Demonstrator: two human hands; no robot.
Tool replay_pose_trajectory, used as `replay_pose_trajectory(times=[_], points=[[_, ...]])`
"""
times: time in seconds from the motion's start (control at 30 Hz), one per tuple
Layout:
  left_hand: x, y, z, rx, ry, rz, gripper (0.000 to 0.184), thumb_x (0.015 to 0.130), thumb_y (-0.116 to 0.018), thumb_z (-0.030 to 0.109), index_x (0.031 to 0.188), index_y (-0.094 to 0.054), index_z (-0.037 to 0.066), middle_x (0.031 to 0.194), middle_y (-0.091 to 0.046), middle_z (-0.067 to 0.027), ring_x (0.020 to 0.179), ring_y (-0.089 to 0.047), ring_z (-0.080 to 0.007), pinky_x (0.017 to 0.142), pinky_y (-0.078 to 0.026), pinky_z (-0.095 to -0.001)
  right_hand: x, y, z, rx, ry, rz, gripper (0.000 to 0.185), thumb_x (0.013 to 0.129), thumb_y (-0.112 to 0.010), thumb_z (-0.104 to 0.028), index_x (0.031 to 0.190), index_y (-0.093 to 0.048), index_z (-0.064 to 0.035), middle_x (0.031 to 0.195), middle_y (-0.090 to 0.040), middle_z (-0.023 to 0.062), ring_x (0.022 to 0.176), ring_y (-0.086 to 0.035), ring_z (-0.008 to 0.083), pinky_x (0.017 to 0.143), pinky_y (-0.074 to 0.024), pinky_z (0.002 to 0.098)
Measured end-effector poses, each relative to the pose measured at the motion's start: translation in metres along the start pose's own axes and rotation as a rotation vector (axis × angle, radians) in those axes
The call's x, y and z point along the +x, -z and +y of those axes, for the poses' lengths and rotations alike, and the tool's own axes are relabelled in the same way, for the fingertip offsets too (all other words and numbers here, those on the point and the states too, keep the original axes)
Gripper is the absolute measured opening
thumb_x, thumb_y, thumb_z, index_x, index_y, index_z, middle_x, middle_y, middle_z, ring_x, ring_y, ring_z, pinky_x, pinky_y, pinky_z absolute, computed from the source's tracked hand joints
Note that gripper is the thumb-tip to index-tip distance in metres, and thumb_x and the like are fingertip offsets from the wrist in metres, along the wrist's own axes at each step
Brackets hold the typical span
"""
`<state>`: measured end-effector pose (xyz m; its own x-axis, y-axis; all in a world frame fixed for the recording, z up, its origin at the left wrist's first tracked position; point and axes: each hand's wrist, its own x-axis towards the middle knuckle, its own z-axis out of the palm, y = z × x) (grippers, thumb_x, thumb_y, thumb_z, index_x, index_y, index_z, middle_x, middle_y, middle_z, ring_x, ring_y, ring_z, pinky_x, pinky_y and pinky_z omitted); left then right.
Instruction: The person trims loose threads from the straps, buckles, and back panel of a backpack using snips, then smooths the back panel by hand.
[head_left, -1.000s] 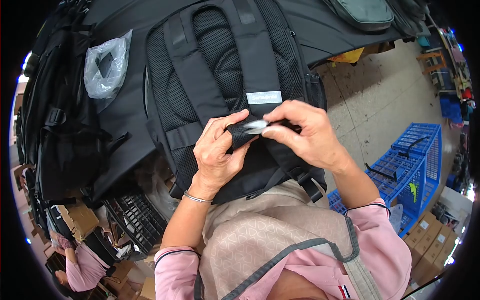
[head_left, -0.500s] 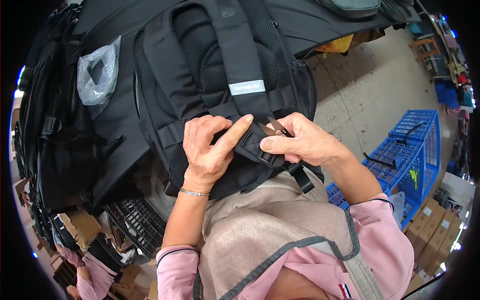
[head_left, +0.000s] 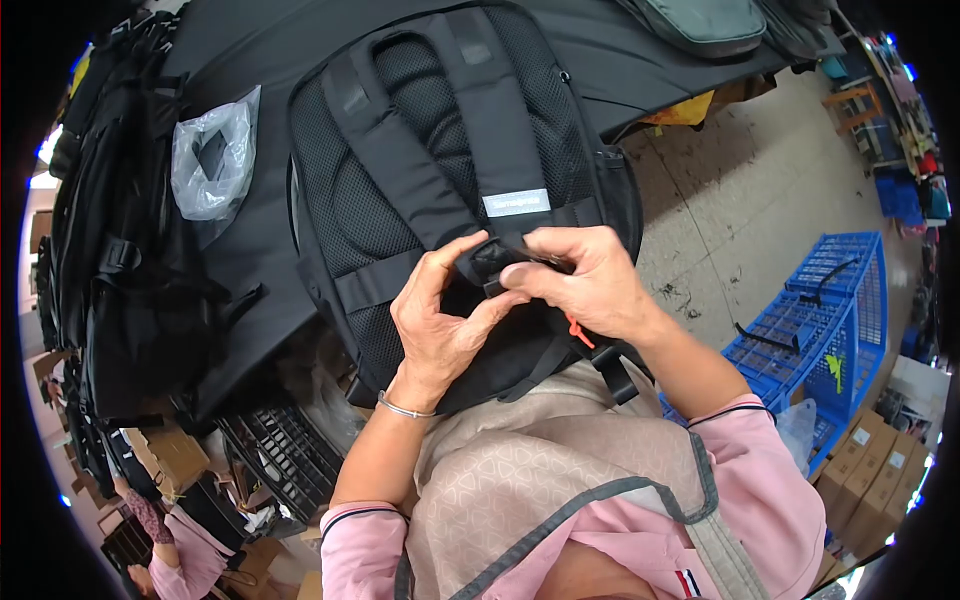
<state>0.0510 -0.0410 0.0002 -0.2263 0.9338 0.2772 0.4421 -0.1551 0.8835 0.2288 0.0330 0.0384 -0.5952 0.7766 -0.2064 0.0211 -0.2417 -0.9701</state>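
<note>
A black backpack (head_left: pixel 400 160) lies with its mesh back and shoulder straps facing up, a pale label (head_left: pixel 516 202) on one strap. My left hand (head_left: pixel 440 325) pinches the padded lower end of a shoulder strap (head_left: pixel 482 258) between thumb and fingers. Closed around a pair of small thread snips (head_left: pixel 545 258), my right hand (head_left: pixel 595 285) is at the same strap end, its thumb close to my left thumb. The blades are blurred and partly hidden. A small orange piece (head_left: pixel 579 331) hangs below my right palm. A black buckle (head_left: pixel 614 374) dangles near my apron.
A clear plastic bag (head_left: pixel 213 155) lies on the black-covered table (head_left: pixel 240 280) to the left. More black bags (head_left: pixel 130 260) are piled at far left. On the right stand a blue plastic crate (head_left: pixel 800 330) and cardboard boxes (head_left: pixel 870 460). Another person (head_left: pixel 180 560) is at lower left.
The strap end has turned and is lifted between my hands. My left thumb has moved toward my right thumb. The snips have tilted, and an orange piece shows below my right hand.
</note>
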Motion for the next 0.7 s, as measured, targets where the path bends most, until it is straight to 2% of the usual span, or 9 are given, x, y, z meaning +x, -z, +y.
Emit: replay_pose_trajectory(times=[0.07, 0.13, 0.17, 0.3, 0.43, 0.53, 0.57, 0.67, 0.7], points=[[0.001, -0.002, 0.001, -0.028, 0.008, 0.008, 0.057, 0.069, -0.094, 0.022, 0.117, -0.069, 0.004, 0.093, -0.073, -0.004, 0.078, -0.069, -0.0106, 0.068, -0.053, -0.0227, -0.002, 0.009, -0.004, -0.232, 0.094, 0.139, 0.021, 0.089, -0.08, -0.017, 0.093, -0.075, 0.002, 0.073, -0.063, -0.0015, 0.069, -0.052, 0.0022, 0.059, -0.0433, 0.0215], [0.002, -0.003, 0.0, -0.138, 0.079, 0.026, 0.054, 0.071, -0.093, 0.02, 0.116, -0.069, 0.003, 0.092, -0.074, -0.0036, 0.078, -0.069, -0.0092, 0.068, -0.053, -0.0222, -0.004, 0.013, -0.013, -0.225, 0.217, 0.24, 0.03, 0.087, -0.082, -0.022, 0.105, -0.071, -0.0001, 0.081, -0.068, 0.0027, 0.069, -0.058, 0.0055, 0.06, -0.0485, 0.0256], [0.002, -0.003, 0.001, -0.193, 0.115, 0.035, 0.052, 0.071, -0.093, 0.018, 0.116, -0.069, 0.003, 0.091, -0.074, -0.0033, 0.078, -0.069, -0.0085, 0.068, -0.053, -0.0219, -0.006, 0.012, -0.019, -0.312, 0.253, 0.28, 0.031, 0.086, -0.082, -0.022, 0.106, -0.071, -0.0014, 0.083, -0.068, 0.0041, 0.07, -0.06, 0.0085, 0.061, -0.0502, 0.0269], [0.004, -0.001, 0.005, -0.094, 0.085, -0.003, 0.049, 0.072, -0.092, 0.017, 0.114, -0.07, 0.002, 0.09, -0.074, -0.003, 0.078, -0.069, -0.0079, 0.067, -0.053, -0.0211, -0.002, 0.015, -0.012, -0.699, 0.512, 0.351, 0.027, 0.082, -0.082, -0.023, 0.099, -0.071, -0.0053, 0.082, -0.068, 0.0057, 0.071, -0.064, 0.0184, 0.062, -0.0521, 0.0304], [0.002, 0.0, 0.003, -0.045, 0.101, -0.032, 0.05, 0.072, -0.092, 0.017, 0.114, -0.07, 0.002, 0.091, -0.075, -0.0039, 0.081, -0.071, -0.0087, 0.069, -0.054, -0.0213, 0.006, 0.016, -0.004, -0.994, 0.732, 0.368, 0.021, 0.078, -0.082, -0.02, 0.09, -0.07, -0.0079, 0.076, -0.064, 0.0027, 0.065, -0.058, 0.0209, 0.058, -0.0491, 0.0326], [0.002, -0.001, 0.003, -0.06, 0.079, -0.021, 0.05, 0.072, -0.092, 0.017, 0.114, -0.07, 0.002, 0.092, -0.075, -0.0044, 0.081, -0.071, -0.0104, 0.072, -0.055, -0.0232, 0.009, 0.023, -0.004, -0.951, 0.697, 0.379, 0.02, 0.077, -0.082, -0.018, 0.089, -0.069, -0.0076, 0.077, -0.065, 0.0031, 0.064, -0.058, 0.0222, 0.057, -0.0485, 0.0325], [0.003, -0.002, 0.003, -0.071, 0.065, -0.012, 0.05, 0.071, -0.092, 0.017, 0.114, -0.07, 0.002, 0.092, -0.075, -0.0045, 0.081, -0.071, -0.011, 0.073, -0.055, -0.0239, 0.008, 0.026, -0.005, -0.894, 0.659, 0.357, 0.024, 0.077, -0.084, -0.017, 0.094, -0.07, -0.0064, 0.078, -0.068, 0.0045, 0.067, -0.062, 0.0185, 0.06, -0.0519, 0.0305], [0.003, -0.004, 0.003, -0.101, 0.071, 0.0, 0.05, 0.071, -0.092, 0.016, 0.114, -0.07, 0.002, 0.094, -0.075, -0.0048, 0.082, -0.071, -0.0124, 0.075, -0.056, -0.0256, -0.001, 0.023, -0.009, -0.434, 0.421, 0.288, 0.039, 0.076, -0.086, -0.005, 0.11, -0.07, -0.0036, 0.093, -0.071, 0.0038, 0.078, -0.064, 0.0096, 0.07, -0.0516, 0.023], [0.003, -0.003, 0.003, -0.051, 0.046, -0.009, 0.05, 0.071, -0.092, 0.015, 0.114, -0.07, 0.002, 0.094, -0.075, -0.0049, 0.082, -0.072, -0.0124, 0.075, -0.056, -0.0255, -0.006, 0.023, -0.017, -0.39, 0.287, 0.204, 0.05, 0.074, -0.089, -0.006, 0.118, -0.066, -0.004, 0.098, -0.069, 0.0021, 0.085, -0.063, 0.0056, 0.076, -0.0517, 0.0206]])
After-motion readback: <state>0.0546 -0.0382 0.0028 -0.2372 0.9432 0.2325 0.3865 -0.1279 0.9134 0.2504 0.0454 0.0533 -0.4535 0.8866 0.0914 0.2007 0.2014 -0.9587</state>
